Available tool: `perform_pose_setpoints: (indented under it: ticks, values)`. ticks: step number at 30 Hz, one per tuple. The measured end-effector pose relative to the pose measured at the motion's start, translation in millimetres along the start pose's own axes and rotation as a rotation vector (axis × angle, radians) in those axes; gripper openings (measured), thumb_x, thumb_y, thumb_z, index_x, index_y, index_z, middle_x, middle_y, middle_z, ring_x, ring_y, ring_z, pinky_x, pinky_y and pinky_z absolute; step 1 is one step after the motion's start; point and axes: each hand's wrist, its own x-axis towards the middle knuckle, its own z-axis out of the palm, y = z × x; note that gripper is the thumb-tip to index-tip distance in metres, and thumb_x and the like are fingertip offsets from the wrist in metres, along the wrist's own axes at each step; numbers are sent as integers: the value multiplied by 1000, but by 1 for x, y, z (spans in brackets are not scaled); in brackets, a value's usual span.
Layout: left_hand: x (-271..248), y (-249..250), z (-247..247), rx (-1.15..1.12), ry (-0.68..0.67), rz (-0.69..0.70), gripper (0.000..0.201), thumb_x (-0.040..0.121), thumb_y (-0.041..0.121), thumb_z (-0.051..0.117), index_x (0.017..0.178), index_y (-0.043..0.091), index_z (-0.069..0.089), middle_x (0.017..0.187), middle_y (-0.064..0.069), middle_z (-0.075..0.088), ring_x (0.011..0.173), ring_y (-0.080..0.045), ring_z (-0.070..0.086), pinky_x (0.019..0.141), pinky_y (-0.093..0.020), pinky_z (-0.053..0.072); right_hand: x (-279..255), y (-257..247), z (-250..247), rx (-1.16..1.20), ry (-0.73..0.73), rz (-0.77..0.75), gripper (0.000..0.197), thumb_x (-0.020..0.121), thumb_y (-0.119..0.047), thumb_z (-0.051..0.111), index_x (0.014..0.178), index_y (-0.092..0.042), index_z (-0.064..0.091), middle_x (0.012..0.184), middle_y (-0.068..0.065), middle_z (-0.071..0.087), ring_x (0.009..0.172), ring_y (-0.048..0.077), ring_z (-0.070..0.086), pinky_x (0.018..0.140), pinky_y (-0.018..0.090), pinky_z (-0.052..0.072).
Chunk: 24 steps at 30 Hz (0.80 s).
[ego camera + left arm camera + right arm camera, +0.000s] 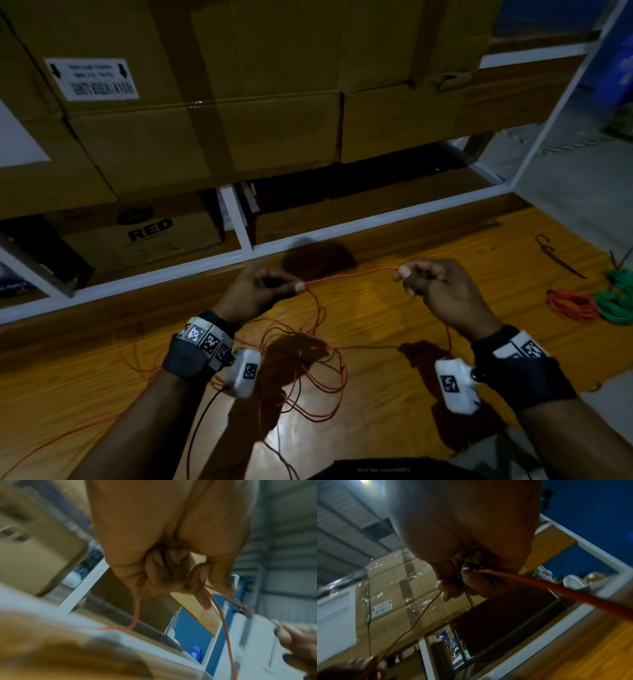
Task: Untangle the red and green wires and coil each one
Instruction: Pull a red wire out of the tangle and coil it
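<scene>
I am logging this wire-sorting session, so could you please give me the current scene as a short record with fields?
left hand: left hand pinches the red wire
right hand: right hand pinches the same wire
held span: runs between the two hands, above the wooden floor
loose part: tangled red loops lie on the floor below the hands
finished coils: red coil and green coil lie side by side at far right
background: cardboard boxes on a white rack
</scene>
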Motion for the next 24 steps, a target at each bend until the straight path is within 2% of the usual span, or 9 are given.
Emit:
perform_pose_setpoints:
  ticks: [2,5,9,11,14,17,19,21,24]
  values:
    - [2,-11,0,-119,3,-67,14,92,30,73,87,19,79,59,5,55,48,-13,38,47,-26,29,-1,-3,-3,-41,-20,-25,30,103,-24,59,78,-17,75,63,3,62,64,13,63,77,34,51]
    - [6,-13,3,-74,-13,-129,16,93,30,73,107,23,77,74,7,69,54,-7,52,47,-23,37,-7,-6,-2,50,-56,-61,34,101,-17,59,82,8,71,61,9,59,57,0,59,65,14,42]
    - [7,-10,11,133,-170,-25,18,89,43,72,101,32,80,115,17,70,101,0,65,80,-30,56,-8,-15,-4,229,-3,-21,24,101,-14,58,91,0,75,62,9,56,46,5,43,48,15,36]
    - [6,-7,11,39,-99,23,15,90,37,70,94,27,80,123,12,67,111,-4,63,90,-34,56,-3,-19,-13,244,65,-5,22,101,-13,58,92,-4,75,63,8,56,45,6,41,45,15,34]
    - [4,-5,-2,-132,-12,-9,15,94,22,68,83,26,78,112,1,71,101,-15,66,87,-41,54,5,-19,-42,182,213,-16,22,102,-15,58,88,-10,75,64,6,57,44,2,41,45,13,34]
    - [-5,-2,-11,-182,-210,-46,20,99,23,60,85,20,74,98,-12,72,97,-29,65,94,-47,48,8,-14,-64,116,252,0,26,101,-17,59,85,-1,73,61,-1,61,45,1,45,53,20,37]
    - [-8,2,-12,-300,-270,-61,15,94,21,57,87,12,67,89,-13,66,88,-28,60,87,-41,48,10,-9,-71,93,289,14,26,101,-18,60,83,-4,73,60,-4,62,44,0,45,49,16,38]
    - [-7,1,-17,-244,-179,-41,20,92,28,63,87,9,66,81,-14,61,78,-23,56,77,-33,48,12,-4,-84,192,393,47,20,98,-24,64,83,-15,73,56,-5,60,41,1,39,40,14,31]
    - [-7,-9,-29,-185,-17,-11,45,86,51,73,85,7,71,87,-35,60,75,-37,56,76,-42,46,10,5,-104,230,433,122,30,85,-42,72,87,-12,73,65,-2,65,44,6,39,40,19,30]
